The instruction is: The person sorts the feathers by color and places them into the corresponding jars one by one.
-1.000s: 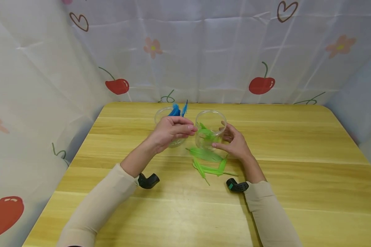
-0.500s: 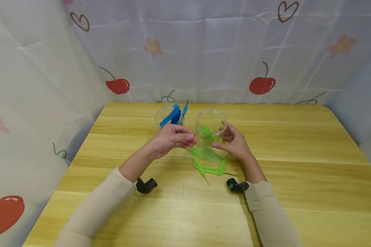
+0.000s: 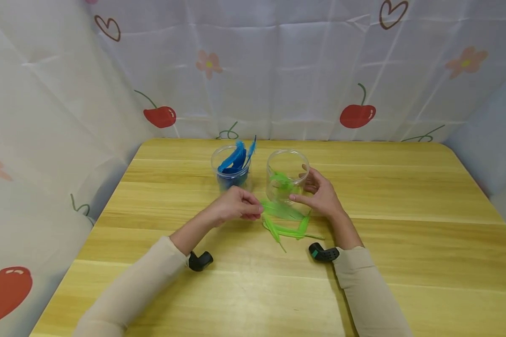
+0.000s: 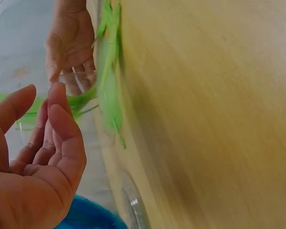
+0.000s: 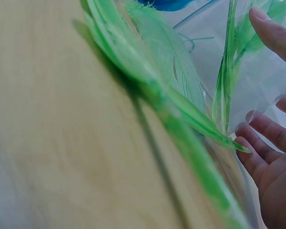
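Observation:
My right hand [image 3: 323,196] holds a clear plastic cup [image 3: 288,151], thumb in front and fingers round its right side. Green feathers [image 3: 281,183] stand inside that cup. Several loose green feathers [image 3: 297,232] lie on the table before it, the widest one [image 3: 281,210] close against its base. My left hand [image 3: 238,204] hovers by that wide feather's left end; in the left wrist view its thumb [image 4: 16,107] is apart from the loosely bent fingers, with nothing between them. Behind my left hand stands a second clear cup [image 3: 213,164] with blue feathers [image 3: 235,160] poking above its rim.
The wooden table [image 3: 405,187] ends at a patterned cloth [image 3: 270,93] hung behind it. Another cloth [image 3: 59,117] hangs along the left side. Black wrist devices [image 3: 200,261] sit at both cuffs, low over the tabletop.
My left hand has come down and toward me, from in front of the blue-feather cup to the loose green feathers, uncovering that cup. My right hand and its cup have stayed still.

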`<state>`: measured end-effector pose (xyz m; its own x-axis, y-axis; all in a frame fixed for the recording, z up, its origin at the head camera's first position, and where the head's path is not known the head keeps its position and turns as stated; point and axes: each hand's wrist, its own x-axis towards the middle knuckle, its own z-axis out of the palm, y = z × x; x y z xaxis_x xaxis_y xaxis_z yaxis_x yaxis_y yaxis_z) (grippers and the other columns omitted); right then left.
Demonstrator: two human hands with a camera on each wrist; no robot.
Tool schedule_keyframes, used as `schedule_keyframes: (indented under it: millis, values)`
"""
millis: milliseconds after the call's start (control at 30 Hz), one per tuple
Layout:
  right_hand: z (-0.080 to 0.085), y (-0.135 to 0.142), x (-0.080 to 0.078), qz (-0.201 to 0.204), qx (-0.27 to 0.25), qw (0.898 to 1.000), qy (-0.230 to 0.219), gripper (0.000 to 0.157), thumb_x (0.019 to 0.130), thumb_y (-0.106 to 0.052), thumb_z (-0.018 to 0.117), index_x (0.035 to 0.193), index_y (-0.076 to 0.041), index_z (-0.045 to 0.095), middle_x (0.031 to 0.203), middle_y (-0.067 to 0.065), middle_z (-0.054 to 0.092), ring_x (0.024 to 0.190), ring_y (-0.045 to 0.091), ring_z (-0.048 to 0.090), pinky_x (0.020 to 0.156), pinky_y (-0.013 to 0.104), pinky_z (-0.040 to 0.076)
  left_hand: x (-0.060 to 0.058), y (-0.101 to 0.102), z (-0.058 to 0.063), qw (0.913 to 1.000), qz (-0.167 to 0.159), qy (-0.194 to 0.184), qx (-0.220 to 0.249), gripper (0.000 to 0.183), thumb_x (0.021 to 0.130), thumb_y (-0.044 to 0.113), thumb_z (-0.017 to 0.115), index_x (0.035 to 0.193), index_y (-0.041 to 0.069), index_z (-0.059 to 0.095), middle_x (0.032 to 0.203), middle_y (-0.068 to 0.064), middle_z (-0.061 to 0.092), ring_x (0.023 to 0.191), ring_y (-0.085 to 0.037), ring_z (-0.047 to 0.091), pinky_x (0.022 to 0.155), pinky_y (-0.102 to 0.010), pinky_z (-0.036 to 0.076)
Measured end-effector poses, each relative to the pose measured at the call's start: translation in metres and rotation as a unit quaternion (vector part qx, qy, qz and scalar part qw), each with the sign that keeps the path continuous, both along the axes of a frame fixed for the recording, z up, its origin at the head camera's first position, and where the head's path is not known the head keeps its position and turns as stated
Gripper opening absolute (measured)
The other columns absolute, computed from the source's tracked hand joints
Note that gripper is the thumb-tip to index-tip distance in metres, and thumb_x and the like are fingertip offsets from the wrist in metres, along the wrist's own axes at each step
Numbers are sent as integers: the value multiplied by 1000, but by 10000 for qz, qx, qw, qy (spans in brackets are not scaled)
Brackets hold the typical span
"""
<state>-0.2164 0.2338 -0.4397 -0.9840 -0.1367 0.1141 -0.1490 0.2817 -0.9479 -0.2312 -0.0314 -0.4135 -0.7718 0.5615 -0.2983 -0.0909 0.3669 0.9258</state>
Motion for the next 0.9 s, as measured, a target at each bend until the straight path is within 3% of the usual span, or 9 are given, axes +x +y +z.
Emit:
schedule_keyframes:
  millis: [467, 900]
  values:
    - [-1, 1, 0, -5, -60, 10000, 7, 89, 80, 3, 80, 153, 3, 29, 139, 35, 44, 123, 46, 50, 106, 52, 39, -9, 11, -14, 9943, -155, 379, -984, 13, 88, 12, 75, 93, -1, 76, 82, -5, 72, 74, -15, 68, 70, -29, 57]
    - [1, 1, 1, -5, -45, 10000, 10, 88, 80, 2, 80, 152, 2, 30, 140, 34, 44, 124, 45, 50, 106, 52, 39, -11, 21, -17, 9826, -486, 885, -1562, 11, 88, 14, 76, 89, 2, 76, 75, -3, 70, 68, -13, 63, 63, -25, 52]
